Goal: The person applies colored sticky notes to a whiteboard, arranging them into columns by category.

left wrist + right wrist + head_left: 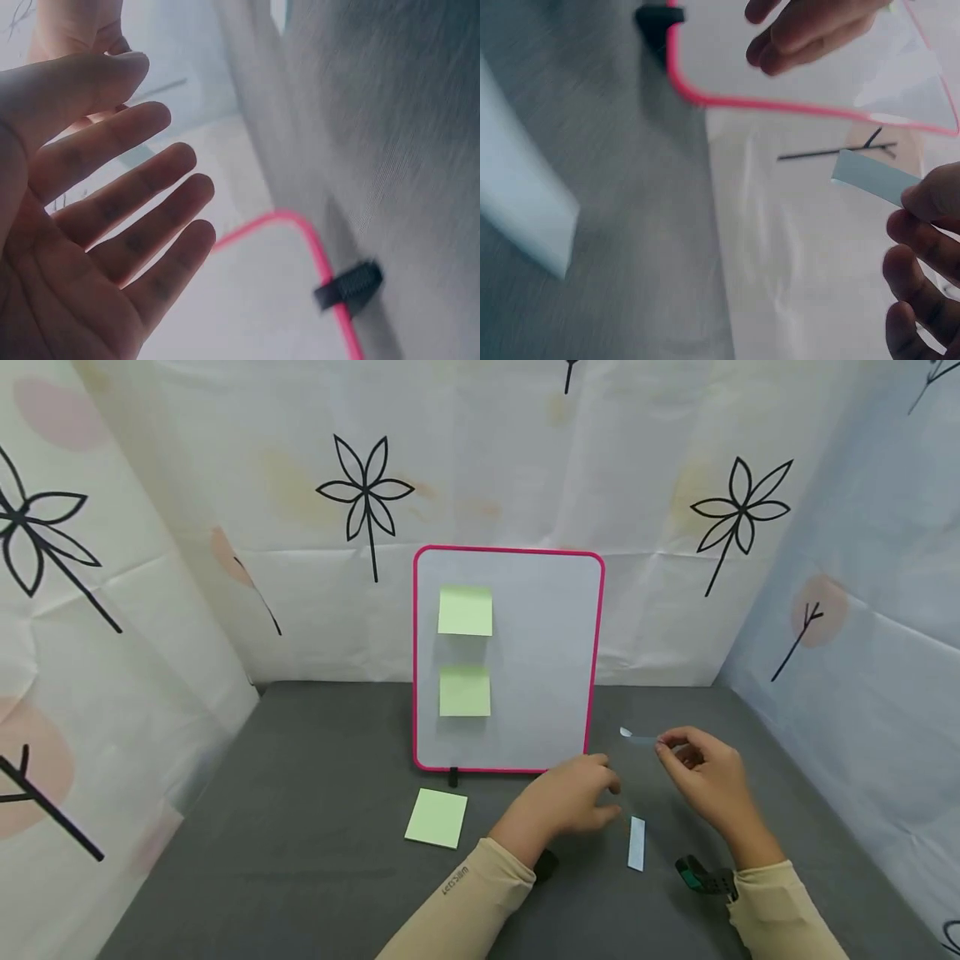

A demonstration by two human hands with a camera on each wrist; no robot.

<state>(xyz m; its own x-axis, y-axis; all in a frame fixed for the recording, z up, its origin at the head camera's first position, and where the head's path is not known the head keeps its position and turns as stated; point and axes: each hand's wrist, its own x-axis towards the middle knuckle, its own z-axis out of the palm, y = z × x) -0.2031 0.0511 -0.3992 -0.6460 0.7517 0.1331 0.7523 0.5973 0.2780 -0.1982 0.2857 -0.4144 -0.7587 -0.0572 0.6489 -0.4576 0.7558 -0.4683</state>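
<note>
Grey felt tabletop [315, 827]: right hand [708, 781] pinches pale-blue paper strip [637, 737]; left hand [570, 802] open, empty, near pink-framed whiteboard [540, 693]. Sticking it there likely follows.

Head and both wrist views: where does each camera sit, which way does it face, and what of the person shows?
Head: worn on the head, looks forward and down at the whiteboard and grey table; both forearms, left hand, right hand show.
Left wrist: looks along the open palm toward the board's pink frame.
Right wrist: looks past fingertips pinching a pale strip; left hand's fingers above.
Shared: all three show the pink frame.
</note>
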